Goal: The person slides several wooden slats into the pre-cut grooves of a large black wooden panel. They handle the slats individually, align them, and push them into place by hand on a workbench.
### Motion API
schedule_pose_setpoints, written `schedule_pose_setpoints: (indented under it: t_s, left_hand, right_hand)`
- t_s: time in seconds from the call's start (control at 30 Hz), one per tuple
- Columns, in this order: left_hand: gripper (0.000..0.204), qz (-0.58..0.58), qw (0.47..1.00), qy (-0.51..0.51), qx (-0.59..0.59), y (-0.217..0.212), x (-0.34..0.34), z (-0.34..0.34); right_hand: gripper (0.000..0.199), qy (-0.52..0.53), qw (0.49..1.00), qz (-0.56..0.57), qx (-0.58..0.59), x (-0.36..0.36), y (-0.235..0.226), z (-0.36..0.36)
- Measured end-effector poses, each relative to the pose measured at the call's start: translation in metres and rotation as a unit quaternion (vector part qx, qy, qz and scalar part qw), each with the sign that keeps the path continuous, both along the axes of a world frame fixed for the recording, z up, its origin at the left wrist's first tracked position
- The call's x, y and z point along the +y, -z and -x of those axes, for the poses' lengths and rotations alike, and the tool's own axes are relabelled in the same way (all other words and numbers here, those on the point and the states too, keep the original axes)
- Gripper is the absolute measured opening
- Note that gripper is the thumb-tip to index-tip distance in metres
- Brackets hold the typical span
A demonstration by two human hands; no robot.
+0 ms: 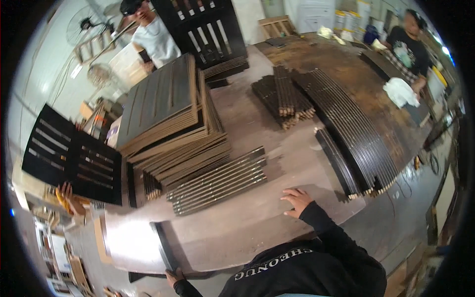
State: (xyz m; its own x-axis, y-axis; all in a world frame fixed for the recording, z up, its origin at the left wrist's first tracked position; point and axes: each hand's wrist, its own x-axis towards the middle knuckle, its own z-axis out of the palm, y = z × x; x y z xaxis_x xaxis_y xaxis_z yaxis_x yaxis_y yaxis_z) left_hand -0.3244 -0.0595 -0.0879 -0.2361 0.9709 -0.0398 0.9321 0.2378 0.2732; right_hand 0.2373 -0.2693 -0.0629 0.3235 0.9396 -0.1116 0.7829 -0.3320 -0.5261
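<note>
Both hands (297, 200) flat on worktable (237, 227)

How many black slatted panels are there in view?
2: one black slatted panel held up at the left, another upright at the top centre beside a person. More may be hidden in the stacks.

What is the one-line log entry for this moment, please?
left hand: grips table edge | right hand: flat on table | nearest: dark slat row

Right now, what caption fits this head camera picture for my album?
Right hand flat on the worktable, left hand gripping its near edge, beside stacked dark slatted panels.
</note>
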Motion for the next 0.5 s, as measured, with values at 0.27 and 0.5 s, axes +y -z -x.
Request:
schedule_pose_setpoints:
  t_s: [0.27, 0.5]
  left_hand:
    - [0.043, 0.003, 0.982, -0.024, 0.185, -0.031, 0.128, -0.064]
    - [0.053, -0.179, 0.947, 0.117, 0.239, -0.044, 0.154, -0.190]
  right_hand:
    - [0.050, 0.018, 0.998, -0.056, 0.005, -0.018, 0.007, 0.006]
    - [0.056, 0.248, 0.959, -0.108, -0.088, -0.067, -0.027, -0.029]
